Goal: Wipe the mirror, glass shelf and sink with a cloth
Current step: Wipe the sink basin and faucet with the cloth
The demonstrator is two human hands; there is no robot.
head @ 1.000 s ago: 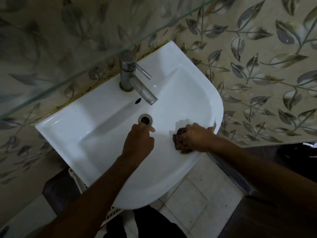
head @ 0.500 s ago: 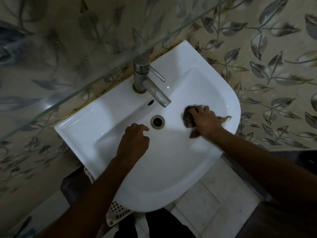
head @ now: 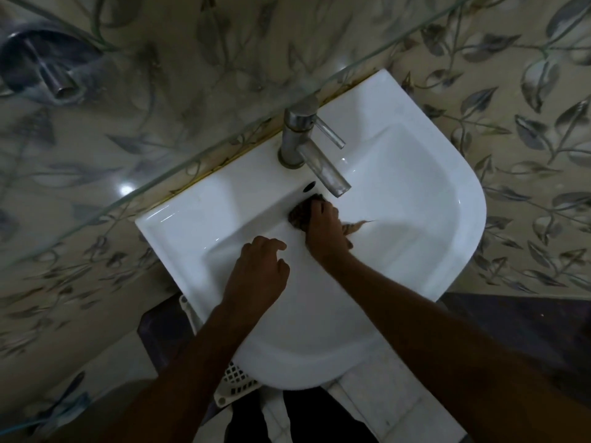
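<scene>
A white sink [head: 425, 199] hangs on a leaf-patterned tiled wall. My right hand [head: 324, 223] presses a dark brown cloth [head: 301, 213] into the basin just under the spout of the steel tap [head: 307, 145], covering the drain. My left hand [head: 256, 276] rests inside the basin near its front, fingers loosely curled, holding nothing. A glass shelf [head: 160, 100] runs across above the sink's back edge. The mirror is not in view.
A steel bracket [head: 48, 71] holds the shelf at the upper left. A white lattice basket [head: 233, 383] sits under the sink on the left. Pale floor tiles [head: 377, 401] show below the basin's front, and a dark ledge [head: 527, 318] lies on the right.
My right hand has slid the cloth from the basin's right front edge leftward and back, over the drain to just under the spout. My left hand stayed low in the basin.
</scene>
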